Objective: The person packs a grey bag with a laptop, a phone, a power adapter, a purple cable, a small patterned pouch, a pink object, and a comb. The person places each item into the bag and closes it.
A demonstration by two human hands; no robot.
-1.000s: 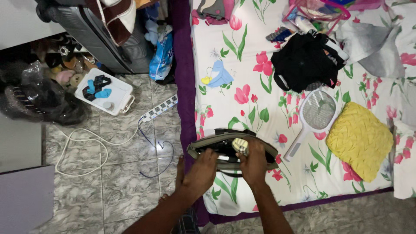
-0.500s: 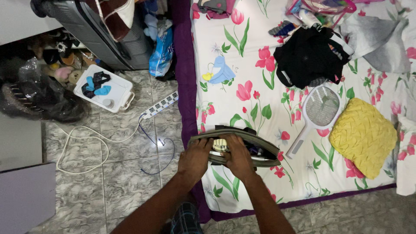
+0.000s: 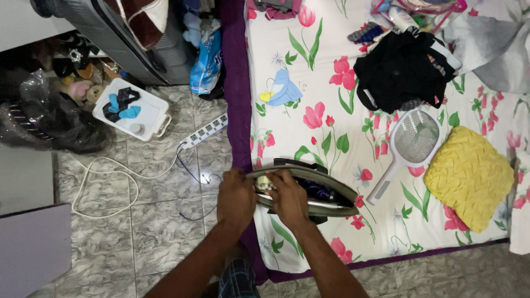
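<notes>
An olive-green zip bag (image 3: 326, 193) lies open on the near edge of a bed with a floral sheet (image 3: 309, 72). My left hand (image 3: 234, 200) grips the bag's left end at the bed's purple border. My right hand (image 3: 288, 200) is pushed into the bag's open mouth, fingers curled over small things inside; a pale object and dark purple items show there. What my right fingers hold is hidden.
On the bed lie a white racket-shaped swatter (image 3: 406, 146), a yellow cushion (image 3: 469, 176), a black garment pile (image 3: 403, 69) and grey cloth (image 3: 488, 38). The tiled floor holds a power strip (image 3: 204, 132) with white cable, a white box (image 3: 131, 109), a suitcase (image 3: 121, 33) and black plastic bags (image 3: 49, 118).
Both hands and the bag shifted left toward the bed's edge. My right hand went deeper into the bag's mouth.
</notes>
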